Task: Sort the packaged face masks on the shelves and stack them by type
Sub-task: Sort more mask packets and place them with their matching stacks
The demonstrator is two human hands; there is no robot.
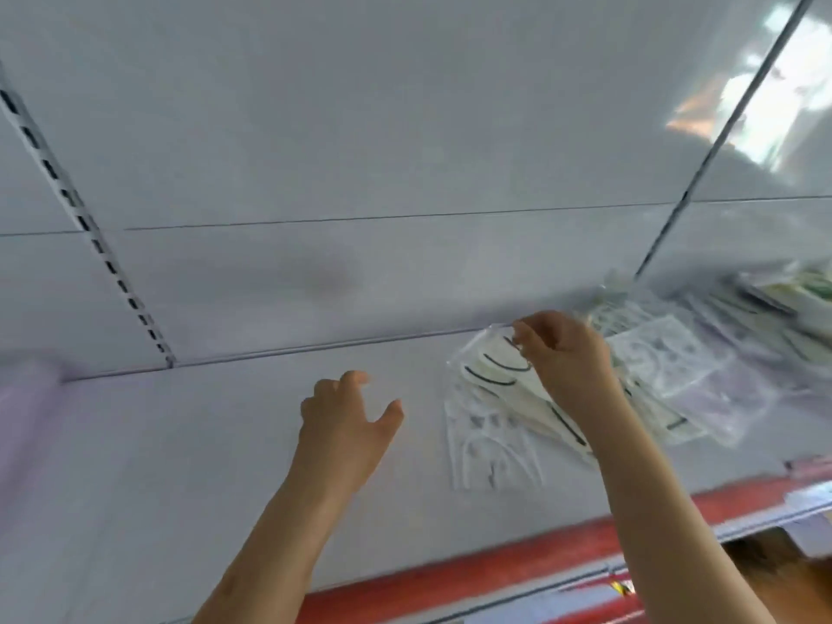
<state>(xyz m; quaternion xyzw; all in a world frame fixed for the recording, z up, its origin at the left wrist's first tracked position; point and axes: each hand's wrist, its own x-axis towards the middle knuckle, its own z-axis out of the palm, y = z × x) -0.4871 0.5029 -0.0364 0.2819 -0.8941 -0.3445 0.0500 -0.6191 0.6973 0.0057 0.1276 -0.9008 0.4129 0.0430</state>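
On the left we see bare white shelf [180, 443]. Our left hand [344, 425] hovers over it, fingers spread wide, holding nothing. Further right, our right hand [562, 353] pinches the top edge of a clear packaged mask [490, 376], lifting it above the loose mask pile [675, 371] on the shelf's right side.

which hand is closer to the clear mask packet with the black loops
Right. The right hand pinches the packet's top edge; the left hand hovers open, apart to its left.
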